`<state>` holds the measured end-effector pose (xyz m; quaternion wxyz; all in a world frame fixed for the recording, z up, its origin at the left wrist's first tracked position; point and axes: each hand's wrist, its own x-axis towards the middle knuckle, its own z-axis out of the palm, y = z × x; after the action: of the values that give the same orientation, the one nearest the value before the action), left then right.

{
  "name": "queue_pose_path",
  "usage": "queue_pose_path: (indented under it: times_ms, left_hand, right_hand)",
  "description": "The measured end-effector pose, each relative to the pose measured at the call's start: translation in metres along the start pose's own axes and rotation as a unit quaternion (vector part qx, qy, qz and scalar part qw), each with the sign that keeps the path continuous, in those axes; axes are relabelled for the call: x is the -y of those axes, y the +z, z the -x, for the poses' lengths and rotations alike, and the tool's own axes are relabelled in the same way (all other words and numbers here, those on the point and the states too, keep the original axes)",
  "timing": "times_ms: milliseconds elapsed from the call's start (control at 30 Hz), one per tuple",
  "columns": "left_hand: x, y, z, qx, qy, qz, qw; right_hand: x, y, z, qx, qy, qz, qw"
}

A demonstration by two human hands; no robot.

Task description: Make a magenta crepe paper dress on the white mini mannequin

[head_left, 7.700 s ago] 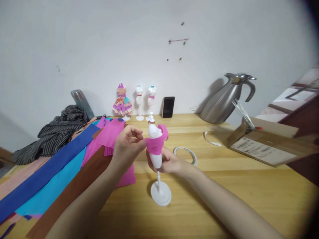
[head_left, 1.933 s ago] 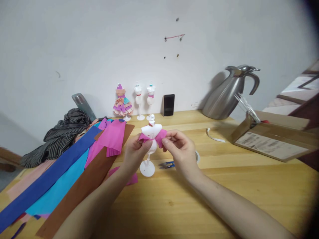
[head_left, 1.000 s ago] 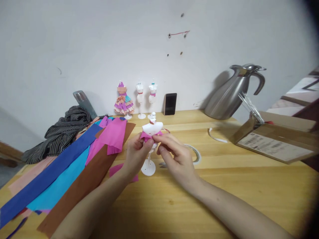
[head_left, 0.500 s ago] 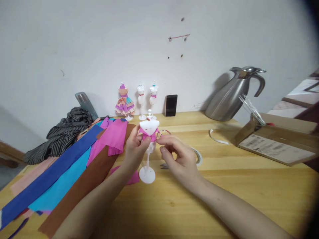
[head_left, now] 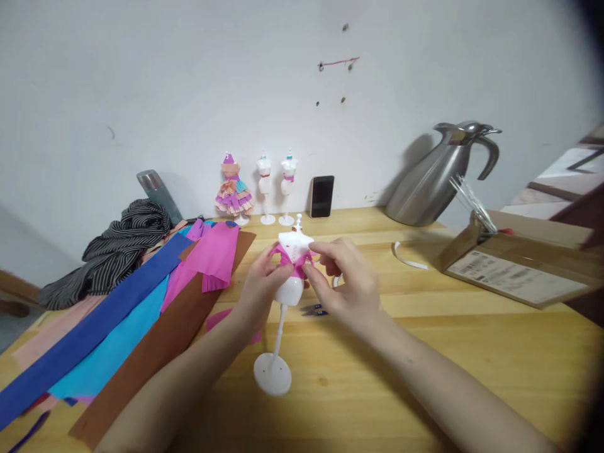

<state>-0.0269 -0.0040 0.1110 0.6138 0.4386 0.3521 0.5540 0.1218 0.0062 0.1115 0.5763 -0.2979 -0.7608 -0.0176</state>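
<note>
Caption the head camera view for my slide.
Left hand and right hand hold a pink strip around a tilted white mannequin.

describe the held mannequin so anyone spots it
Over the wooden table, find the left hand and right hand. Between them is a white mannequin with pink material at its chest. Unlike the three mannequins by the wall, this one is held.

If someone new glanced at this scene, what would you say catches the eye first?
Probably the bright pink piece around the chest of the tilted white mannequin in the centre, between the left hand and the right hand. Next might come the ruffled, many-coloured dress by the wall, the coloured strips spread across the left, and the shiny metal jug at the back right.
</note>
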Motion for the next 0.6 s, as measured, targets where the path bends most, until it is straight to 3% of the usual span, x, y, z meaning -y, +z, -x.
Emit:
queue_pose_path:
  times_ms: [333, 467, 600]
  left_hand:
    - [0.007, 0.001, 0.000, -0.021, -0.040, -0.046, 0.998]
    - [0.005, 0.004, 0.002, -0.030, -0.032, -0.063, 0.997]
    - [-0.004, 0.002, 0.005, -0.005, 0.002, -0.024, 1.000]
  right_hand:
    - [-0.001, 0.001, 0.000, 0.027, 0.014, 0.061, 0.998]
    - [0.001, 0.000, 0.002, 0.012, 0.054, -0.003, 0.998]
    - [0.018, -0.020, -0.012, -0.016, 0.151, -0.149, 0.977]
